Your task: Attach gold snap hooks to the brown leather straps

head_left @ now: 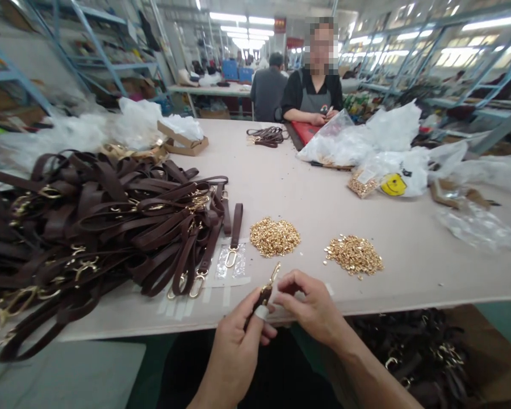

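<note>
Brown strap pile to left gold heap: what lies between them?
In the head view, a single brown strap lies there, with clear plastic at its ring end.

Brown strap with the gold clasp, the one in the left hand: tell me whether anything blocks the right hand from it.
Nothing visible does. The right hand is close beside the brown strap, which the left hand grips. The left gold heap lies beyond, outside that gap.

Bare forearms (pixel 366 363), whitish wrap (pixel 262 312) around the left thumb (pixel 252 336), plain black lap clothing (pixel 187 363).
</note>
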`<action>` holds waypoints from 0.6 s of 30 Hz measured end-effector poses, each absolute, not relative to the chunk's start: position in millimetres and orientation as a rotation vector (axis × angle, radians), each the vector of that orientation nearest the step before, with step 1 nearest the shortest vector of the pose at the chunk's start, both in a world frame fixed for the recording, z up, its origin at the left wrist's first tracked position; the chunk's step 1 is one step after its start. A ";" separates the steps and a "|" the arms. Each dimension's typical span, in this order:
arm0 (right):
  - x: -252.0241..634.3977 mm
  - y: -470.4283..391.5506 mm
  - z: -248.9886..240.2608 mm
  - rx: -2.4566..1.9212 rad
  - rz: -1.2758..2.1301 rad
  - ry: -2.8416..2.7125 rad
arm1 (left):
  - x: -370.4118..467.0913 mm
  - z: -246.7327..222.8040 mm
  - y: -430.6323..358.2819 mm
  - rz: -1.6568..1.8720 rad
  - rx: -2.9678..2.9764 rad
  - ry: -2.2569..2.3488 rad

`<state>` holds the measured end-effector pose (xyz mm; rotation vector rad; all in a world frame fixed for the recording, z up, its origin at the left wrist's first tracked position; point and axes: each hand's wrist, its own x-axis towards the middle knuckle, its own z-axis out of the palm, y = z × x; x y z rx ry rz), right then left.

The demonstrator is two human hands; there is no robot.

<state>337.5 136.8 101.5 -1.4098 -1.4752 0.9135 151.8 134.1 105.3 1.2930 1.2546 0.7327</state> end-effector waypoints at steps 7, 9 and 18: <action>449.2 149.5 70.5 -1.748 0.024 -1.965 | 152.9 115.4 150.7 0.645 1.183 1.328; 457.8 151.1 65.9 -1.744 -0.009 -2.104 | 154.1 114.7 152.6 0.654 1.180 1.320; 469.0 162.2 63.8 -1.737 0.142 -2.102 | 178.6 103.2 153.2 0.787 0.876 1.137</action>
